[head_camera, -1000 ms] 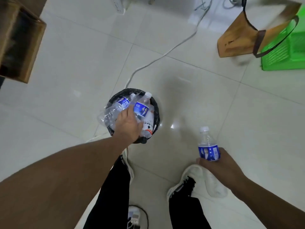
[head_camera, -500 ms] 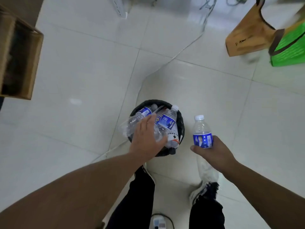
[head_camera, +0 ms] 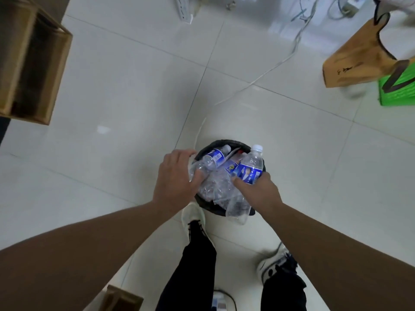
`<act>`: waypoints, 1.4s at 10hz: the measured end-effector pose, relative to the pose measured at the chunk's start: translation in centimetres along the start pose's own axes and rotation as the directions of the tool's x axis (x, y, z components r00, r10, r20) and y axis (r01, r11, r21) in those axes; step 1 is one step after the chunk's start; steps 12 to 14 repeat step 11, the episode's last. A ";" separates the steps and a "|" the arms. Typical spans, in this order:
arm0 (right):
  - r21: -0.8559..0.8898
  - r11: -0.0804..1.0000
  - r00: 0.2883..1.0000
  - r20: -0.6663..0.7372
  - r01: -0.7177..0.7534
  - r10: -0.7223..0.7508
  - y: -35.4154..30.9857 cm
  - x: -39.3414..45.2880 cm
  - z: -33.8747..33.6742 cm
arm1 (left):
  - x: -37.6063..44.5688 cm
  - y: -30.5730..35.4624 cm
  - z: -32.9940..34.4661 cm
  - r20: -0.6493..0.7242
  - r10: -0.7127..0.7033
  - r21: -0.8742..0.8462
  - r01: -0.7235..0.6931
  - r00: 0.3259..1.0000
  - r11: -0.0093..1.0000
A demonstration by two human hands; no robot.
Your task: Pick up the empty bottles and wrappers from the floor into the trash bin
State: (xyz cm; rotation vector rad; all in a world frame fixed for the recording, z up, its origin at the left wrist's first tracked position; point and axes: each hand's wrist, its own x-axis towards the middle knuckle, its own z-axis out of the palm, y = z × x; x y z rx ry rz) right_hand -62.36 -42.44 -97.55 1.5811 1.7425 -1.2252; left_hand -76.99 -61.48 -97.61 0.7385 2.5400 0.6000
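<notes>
Head view: right hand (head_camera: 258,189) grips a blue-labelled bottle (head_camera: 251,167) by its body, held over the black trash bin (head_camera: 224,143), which is heaped with clear bottles. Left hand (head_camera: 177,178) rests spread, fingers loose, holding nothing, against a binned bottle (head_camera: 211,159) at the bin's left rim.

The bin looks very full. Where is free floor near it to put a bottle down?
Bare tile lies left of the trash bin, toward the wooden box, and right of it, before the green basket. Crowded: the bin itself, both hands over it, shoes just below.
</notes>
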 end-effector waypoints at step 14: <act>0.033 0.998 0.993 -0.106 0.045 -0.041 9.8 0.0 -2.6 | -0.6 3.3 3.4 0.155 -0.047 0.164 0.021 0.987 0.986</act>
